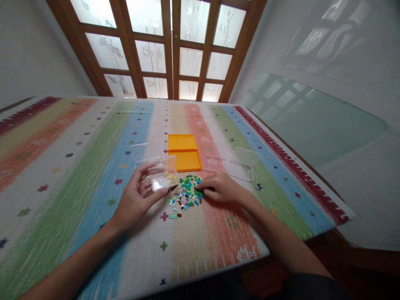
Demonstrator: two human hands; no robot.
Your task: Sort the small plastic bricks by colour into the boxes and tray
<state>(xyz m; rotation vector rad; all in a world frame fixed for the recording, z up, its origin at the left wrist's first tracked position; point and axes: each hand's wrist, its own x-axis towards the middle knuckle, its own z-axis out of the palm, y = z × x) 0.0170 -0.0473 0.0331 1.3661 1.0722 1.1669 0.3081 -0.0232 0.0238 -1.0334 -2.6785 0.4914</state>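
The fingers (pixel 202 186) of the right hand (pixel 218 188) were drawn together over the right edge of a pile of small coloured bricks (pixel 186 192), their tips pressed down among green pieces; whether they had actually pinched a brick could not be told at this size. The left hand (pixel 137 196) lay palm-up just left of the pile, its fingers (pixel 144 171) spread and cupped around a small clear plastic box (pixel 162 177), the thumb along the near edge and the fingertips at the far side, so that the box sat gripped and tilted slightly above the cloth. A few yellow pieces (pixel 170 178) showed inside the box. The pile itself, a scatter of green, blue, white and dark bits, lay between the two hands on the striped cloth (pixel 93 166) that covered the tabletop, with a few strays nearer the person. Just beyond the pile sat an open orange tray (pixel 183 152) in two flat halves, empty as far as could be seen. To its right lay another clear box (pixel 231 164) with its lid open, well apart from the left hand, and a further clear lid or box (pixel 139 151) lay behind the held one. Both bare forearms reached in from the near edge. Past the tabletop stood wooden-framed doors (pixel 171 46) with frosted panes, and a glass surface (pixel 312 116) lay off to the right.
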